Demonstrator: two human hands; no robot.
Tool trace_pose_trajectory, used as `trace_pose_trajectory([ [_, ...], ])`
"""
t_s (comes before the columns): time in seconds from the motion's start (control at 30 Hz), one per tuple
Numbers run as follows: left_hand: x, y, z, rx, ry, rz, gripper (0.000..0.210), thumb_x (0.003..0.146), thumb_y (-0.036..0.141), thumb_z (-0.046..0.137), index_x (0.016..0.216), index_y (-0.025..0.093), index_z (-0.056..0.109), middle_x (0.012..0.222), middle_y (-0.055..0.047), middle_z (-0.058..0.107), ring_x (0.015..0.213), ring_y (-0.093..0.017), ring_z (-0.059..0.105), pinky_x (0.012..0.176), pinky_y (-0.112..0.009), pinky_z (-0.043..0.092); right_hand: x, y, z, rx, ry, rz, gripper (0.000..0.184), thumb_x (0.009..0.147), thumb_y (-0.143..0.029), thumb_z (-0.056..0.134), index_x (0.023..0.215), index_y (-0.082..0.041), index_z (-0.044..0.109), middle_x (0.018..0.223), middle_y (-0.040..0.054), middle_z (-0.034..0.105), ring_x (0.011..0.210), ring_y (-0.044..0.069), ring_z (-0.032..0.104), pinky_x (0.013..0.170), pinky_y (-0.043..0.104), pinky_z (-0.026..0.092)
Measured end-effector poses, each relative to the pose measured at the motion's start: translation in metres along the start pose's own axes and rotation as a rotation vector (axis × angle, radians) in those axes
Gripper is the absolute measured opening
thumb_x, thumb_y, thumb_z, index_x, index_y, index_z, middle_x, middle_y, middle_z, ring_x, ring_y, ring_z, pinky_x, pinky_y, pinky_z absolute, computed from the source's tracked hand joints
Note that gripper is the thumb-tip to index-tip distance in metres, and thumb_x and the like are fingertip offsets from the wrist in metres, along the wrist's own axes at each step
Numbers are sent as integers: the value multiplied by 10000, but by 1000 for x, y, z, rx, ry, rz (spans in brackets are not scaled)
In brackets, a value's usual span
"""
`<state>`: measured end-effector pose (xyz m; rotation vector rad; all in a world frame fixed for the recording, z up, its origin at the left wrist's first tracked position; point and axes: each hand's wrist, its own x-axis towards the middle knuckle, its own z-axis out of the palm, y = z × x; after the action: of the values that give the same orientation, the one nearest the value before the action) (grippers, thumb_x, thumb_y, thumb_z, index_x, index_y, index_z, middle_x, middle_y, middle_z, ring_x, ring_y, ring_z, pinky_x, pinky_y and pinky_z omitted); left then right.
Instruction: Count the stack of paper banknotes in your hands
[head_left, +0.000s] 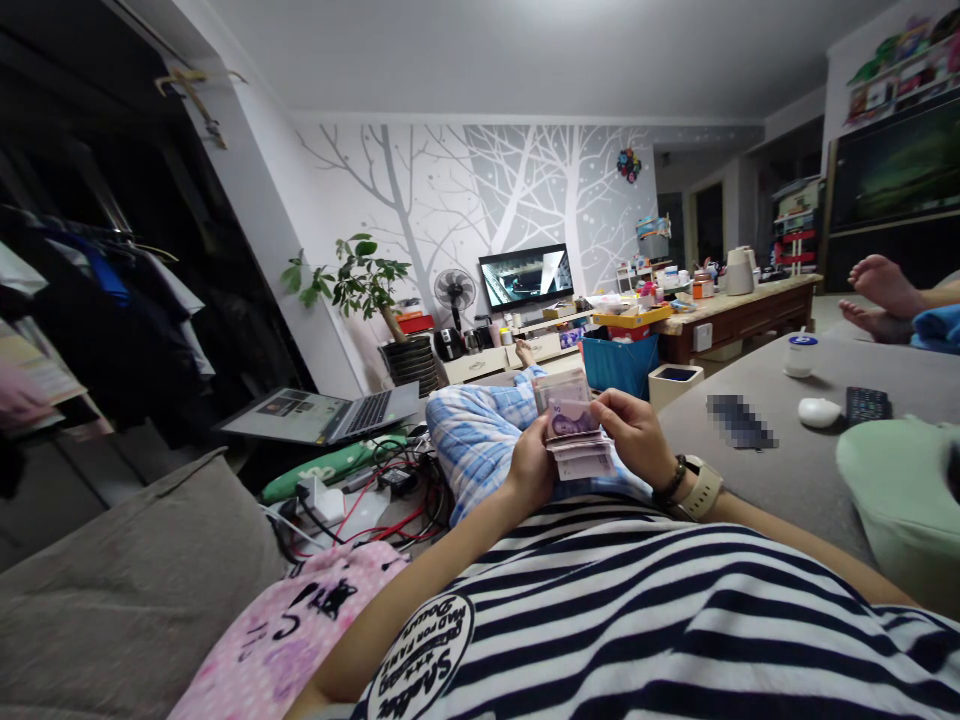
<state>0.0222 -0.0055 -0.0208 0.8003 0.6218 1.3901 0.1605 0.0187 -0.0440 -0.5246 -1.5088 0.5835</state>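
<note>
Two hands meet over the person's lap in the head view, both closed on one stack of banknotes. The left hand grips the stack from below and from its left edge, fingers wrapped under the notes, while the right hand clasps the right edge, its thumb lying across the top note and its fingers curled around the side. The notes stand fanned slightly, upper ones tilted up and away from the person, lower ones lying flatter between the two palms. A pale wristwatch and a dark bead bracelet sit on the right wrist. Just beyond the hands rises a knee in blue plaid trousers, and below them spreads a navy-and-white striped shirt. Left of the left hand lies a tangle of red and black cables around a white power strip, with an open laptop farther off on that side. Right of the right hand stretches a grey sofa surface bearing a white computer mouse, a black remote control and a small white lidded cup. Far ahead of the hands a television glows against the tree-patterned wall, and another person's bare feet rest at the far right.
</note>
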Motion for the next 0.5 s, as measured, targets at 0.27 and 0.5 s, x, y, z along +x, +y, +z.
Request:
trace_pose_trajectory([
  [0.27,0,1,-3,32,-30,-19,236,832,253,612,990,124,731,825,-86,773,816,-267,747,810,-373,589,-2,1,-1,20,-31,-22,430,919,-578,616,706,-205,616,623,-9,568,597,143,471,585,286,372],
  [0.5,3,-2,-7,48,-51,-5,255,837,264,609,1006,121,735,828,-88,774,840,-274,747,820,-374,588,-2,0,0,34,-40,-25,463,921,-611,604,693,-209,601,605,-14,533,581,139,437,565,286,350],
])
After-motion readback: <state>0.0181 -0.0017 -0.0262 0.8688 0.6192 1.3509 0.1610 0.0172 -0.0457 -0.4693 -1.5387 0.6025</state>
